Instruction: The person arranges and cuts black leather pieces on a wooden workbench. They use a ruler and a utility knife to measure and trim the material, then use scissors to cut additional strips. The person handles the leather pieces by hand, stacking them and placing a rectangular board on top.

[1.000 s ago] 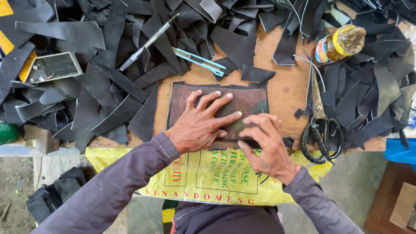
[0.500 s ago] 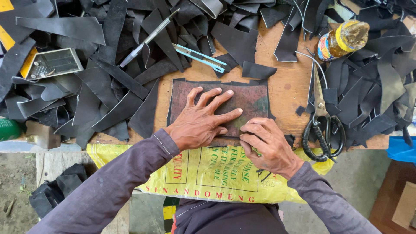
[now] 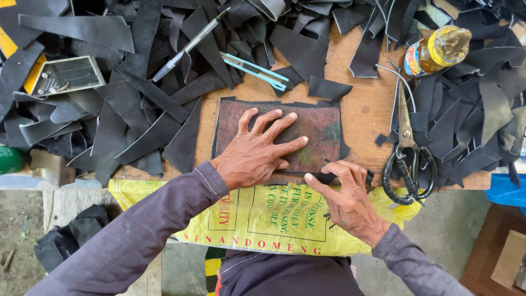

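A brown, worn rectangular sheet [image 3: 323, 131] lies on the wooden table [image 3: 367, 109], with a black layer [image 3: 344, 149] showing around its edges. My left hand [image 3: 257, 153] presses flat on the sheet, fingers spread, holding nothing. My right hand [image 3: 348, 197] is at the sheet's lower right edge. Its thumb and fingers pinch a small black piece [image 3: 327, 178] there. What else sits inside that grip is hidden.
Heaps of black offcut strips [image 3: 126, 126] cover the table to the left, back and right. Black-handled scissors [image 3: 408, 159] lie to the right, with a yellow-capped bottle [image 3: 435, 52] behind them. A teal box cutter [image 3: 255, 70] and a silver pen [image 3: 186, 46] lie at the back. A yellow printed sack [image 3: 263, 219] covers my lap.
My right hand has slid to the right along the sheet's lower edge. My left hand has stayed pressed flat on the sheet.
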